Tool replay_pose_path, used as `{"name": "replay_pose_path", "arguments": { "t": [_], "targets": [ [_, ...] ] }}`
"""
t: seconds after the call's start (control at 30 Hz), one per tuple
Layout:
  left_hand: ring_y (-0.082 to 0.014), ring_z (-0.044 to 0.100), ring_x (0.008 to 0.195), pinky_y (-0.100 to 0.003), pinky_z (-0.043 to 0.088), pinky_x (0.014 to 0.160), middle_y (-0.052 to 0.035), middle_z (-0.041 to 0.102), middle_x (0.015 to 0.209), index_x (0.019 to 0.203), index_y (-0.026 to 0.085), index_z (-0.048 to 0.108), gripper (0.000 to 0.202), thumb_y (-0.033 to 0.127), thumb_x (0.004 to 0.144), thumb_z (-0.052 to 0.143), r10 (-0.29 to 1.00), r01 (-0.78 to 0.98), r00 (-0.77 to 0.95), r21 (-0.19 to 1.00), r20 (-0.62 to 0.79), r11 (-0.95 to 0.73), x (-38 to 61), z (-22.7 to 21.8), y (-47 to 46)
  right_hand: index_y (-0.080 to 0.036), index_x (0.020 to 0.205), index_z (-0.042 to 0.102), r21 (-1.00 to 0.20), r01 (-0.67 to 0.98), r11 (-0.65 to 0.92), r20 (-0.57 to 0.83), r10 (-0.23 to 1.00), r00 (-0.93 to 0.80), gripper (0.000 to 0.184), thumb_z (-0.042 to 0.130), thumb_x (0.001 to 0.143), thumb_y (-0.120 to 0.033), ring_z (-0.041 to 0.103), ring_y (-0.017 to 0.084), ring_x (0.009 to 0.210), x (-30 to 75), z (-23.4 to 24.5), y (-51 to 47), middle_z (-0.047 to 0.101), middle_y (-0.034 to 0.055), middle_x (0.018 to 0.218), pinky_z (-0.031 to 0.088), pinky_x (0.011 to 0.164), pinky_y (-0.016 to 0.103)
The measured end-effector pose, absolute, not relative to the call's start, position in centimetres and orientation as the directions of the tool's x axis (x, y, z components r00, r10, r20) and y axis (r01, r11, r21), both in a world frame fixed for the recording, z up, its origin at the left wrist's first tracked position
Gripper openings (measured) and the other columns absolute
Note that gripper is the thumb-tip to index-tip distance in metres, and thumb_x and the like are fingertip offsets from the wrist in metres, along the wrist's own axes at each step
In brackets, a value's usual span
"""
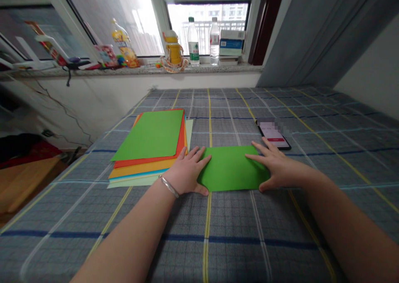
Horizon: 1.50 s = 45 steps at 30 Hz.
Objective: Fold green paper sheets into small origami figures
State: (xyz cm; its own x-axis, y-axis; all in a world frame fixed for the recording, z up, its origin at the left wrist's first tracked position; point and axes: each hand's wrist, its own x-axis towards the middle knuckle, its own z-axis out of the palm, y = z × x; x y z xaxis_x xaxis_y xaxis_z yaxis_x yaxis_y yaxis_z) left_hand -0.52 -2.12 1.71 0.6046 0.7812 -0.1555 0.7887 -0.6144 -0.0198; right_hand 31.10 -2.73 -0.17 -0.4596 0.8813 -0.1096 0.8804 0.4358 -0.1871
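A green sheet of paper [232,168], a wide rectangle, lies flat on the plaid bedspread [230,220] in front of me; it looks folded, though I cannot make out the layers. My left hand [187,171], with a silver bangle at the wrist, rests on its left end with fingers spread. On the right end lies my right hand [269,162], fingers also stretched apart. Just left of my left hand is a stack of coloured paper [151,135], green on top, with red, orange, blue and pale green edges showing below.
A phone [274,135] with a lit screen lies beyond my right hand. Along the windowsill [143,70] stand a yellow drink bottle [123,46], a yellow flask [173,50], two clear water bottles [193,46] and boxes [231,44]. A wooden surface [28,175] is at the lower left.
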Motion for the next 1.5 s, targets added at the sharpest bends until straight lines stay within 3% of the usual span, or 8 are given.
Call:
{"name": "replay_pose_path", "arguments": {
  "t": [0.13, 0.23, 0.33, 0.43, 0.67, 1.0, 1.3, 1.5],
  "targets": [
    [-0.0333, 0.031, 0.137, -0.056, 0.020, 0.111, -0.0114, 0.038, 0.147, 0.137, 0.027, 0.042, 0.084, 0.051, 0.065, 0.077, 0.634, 0.631, 0.772, 0.072, 0.038, -0.773, 0.9, 2.0, -2.8, -0.031, 0.138, 0.046, -0.231, 0.794, 0.562, -0.041, 0.810, -0.585, 0.093, 0.082, 0.054, -0.049, 0.000, 0.041, 0.143, 30.1, 0.2, -3.0, 0.021, 0.0107, 0.156, 0.018, 0.109, 0.063],
    [-0.0258, 0.051, 0.118, -0.049, 0.024, 0.111, -0.0069, 0.057, 0.123, 0.119, 0.024, 0.056, 0.052, 0.039, 0.073, 0.072, 0.521, 0.513, 0.844, 0.092, 0.128, -0.854, 2.4, 1.9, -3.2, -0.027, 0.124, 0.057, -0.287, 0.681, 0.674, 0.077, 0.725, -0.685, 0.072, 0.081, 0.058, -0.042, 0.012, 0.037, 0.143, 28.7, 0.6, -3.3, 0.038, 0.0094, 0.149, 0.025, 0.109, 0.058],
    [-0.0215, 0.058, 0.100, -0.041, 0.036, 0.102, -0.0045, 0.063, 0.104, 0.103, 0.021, 0.061, 0.024, 0.028, 0.081, 0.063, 0.460, 0.462, 0.874, 0.025, 0.155, -0.886, 3.7, 1.4, -3.4, -0.024, 0.099, 0.063, -0.295, 0.586, 0.755, 0.215, 0.650, -0.729, 0.034, 0.074, 0.067, -0.026, 0.033, 0.030, 0.135, 27.4, 0.7, -3.5, 0.058, 0.0074, 0.127, 0.032, 0.107, 0.050],
    [-0.0214, 0.059, 0.089, -0.038, 0.044, 0.089, -0.0040, 0.063, 0.091, 0.094, 0.019, 0.061, 0.012, 0.024, 0.084, 0.057, 0.460, 0.478, 0.869, -0.068, 0.182, -0.876, 4.4, 0.9, -3.2, -0.022, 0.088, 0.061, -0.246, 0.591, 0.769, 0.258, 0.639, -0.724, 0.017, 0.063, 0.073, -0.012, 0.053, 0.023, 0.108, 26.3, 0.6, -3.5, 0.065, 0.0052, 0.102, 0.042, 0.094, 0.040],
    [-0.0199, 0.061, 0.086, -0.039, 0.042, 0.094, -0.0027, 0.065, 0.088, 0.101, 0.019, 0.059, 0.017, 0.022, 0.085, 0.057, 0.504, 0.544, 0.817, -0.087, 0.281, -0.834, 4.9, -0.1, -2.4, -0.020, 0.078, 0.056, -0.121, 0.722, 0.681, 0.271, 0.723, -0.636, 0.003, 0.059, 0.079, -0.020, 0.052, 0.020, 0.081, 24.9, -0.3, -3.1, 0.062, 0.0042, 0.082, 0.040, 0.072, 0.032],
    [-0.0164, 0.059, 0.081, -0.040, 0.037, 0.098, -0.0009, 0.064, 0.081, 0.090, 0.020, 0.061, 0.015, 0.027, 0.092, 0.048, 0.508, 0.573, 0.773, -0.077, 0.380, -0.816, 4.9, -0.1, -2.0, -0.021, 0.073, 0.055, -0.245, 0.673, 0.698, 0.389, 0.707, -0.591, 0.009, 0.057, 0.082, -0.019, 0.052, 0.018, 0.077, 24.8, -0.8, -2.6, 0.060, 0.0016, 0.074, 0.038, 0.071, 0.029],
    [-0.0175, 0.054, 0.081, -0.038, 0.036, 0.089, -0.0009, 0.063, 0.078, 0.080, 0.021, 0.060, 0.023, 0.028, 0.094, 0.044, 0.477, 0.564, 0.788, -0.146, 0.390, -0.813, 4.4, 0.7, -1.8, -0.021, 0.074, 0.058, -0.254, 0.657, 0.709, 0.376, 0.699, -0.608, 0.008, 0.056, 0.082, -0.018, 0.052, 0.017, 0.075, 25.2, -0.4, -2.4, 0.061, 0.0020, 0.074, 0.039, 0.068, 0.029],
    [-0.0173, 0.054, 0.084, -0.040, 0.033, 0.097, -0.0004, 0.065, 0.084, 0.085, 0.023, 0.061, 0.019, 0.027, 0.094, 0.045, 0.485, 0.577, 0.775, -0.141, 0.405, -0.804, 4.0, 0.8, -1.6, -0.021, 0.075, 0.058, -0.282, 0.684, 0.673, 0.347, 0.736, -0.581, 0.006, 0.058, 0.081, -0.019, 0.054, 0.017, 0.076, 25.8, -0.2, -2.3, 0.061, 0.0016, 0.077, 0.040, 0.069, 0.027]
  ]
}}
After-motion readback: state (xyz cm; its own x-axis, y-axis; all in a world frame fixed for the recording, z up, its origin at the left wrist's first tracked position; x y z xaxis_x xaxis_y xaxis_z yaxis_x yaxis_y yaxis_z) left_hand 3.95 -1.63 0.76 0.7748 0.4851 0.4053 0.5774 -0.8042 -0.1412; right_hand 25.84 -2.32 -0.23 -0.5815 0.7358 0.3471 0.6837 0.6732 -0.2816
